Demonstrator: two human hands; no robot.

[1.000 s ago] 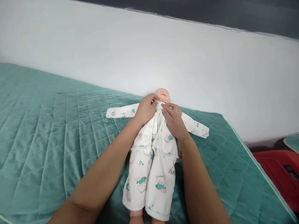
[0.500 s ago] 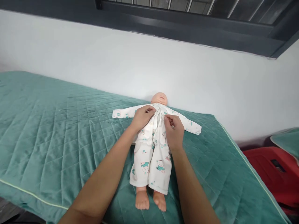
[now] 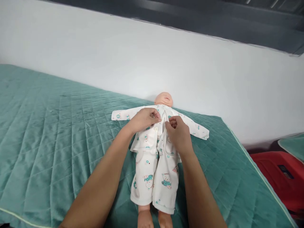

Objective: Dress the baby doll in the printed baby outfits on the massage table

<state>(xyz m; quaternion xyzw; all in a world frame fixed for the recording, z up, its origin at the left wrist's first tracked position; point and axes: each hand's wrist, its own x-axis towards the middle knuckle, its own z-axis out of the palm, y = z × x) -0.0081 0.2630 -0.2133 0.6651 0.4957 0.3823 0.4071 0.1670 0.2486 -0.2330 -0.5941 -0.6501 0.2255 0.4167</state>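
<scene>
In the head view, a baby doll (image 3: pixel 164 98) lies on its back on a green quilted bed (image 3: pixel 47 126), its head close to the white wall (image 3: pixel 213 79). It wears a white printed romper (image 3: pixel 154 164). Both sleeves are spread out to the sides, and the bare feet (image 3: pixel 145 219) stick out of the leg cuffs at the bottom edge.

The left hand (image 3: pixel 142 119) rests on the doll's chest, its fingers (image 3: pixel 155 119) closed on one front edge of the romper. The right hand (image 3: pixel 179 134) is just beside it, its fingers (image 3: pixel 171 122) pinched on the facing edge.

The dressing looks mostly done, since the arms and legs are inside the cloth. The chest opening seems to be what is left, as a narrow slit shows between the two flaps under the hands. I cannot tell whether any fastening is closed there.

A red plastic box-like thing (image 3: pixel 277 177) sits past the bed's right corner, and its contents are not visible.
</scene>
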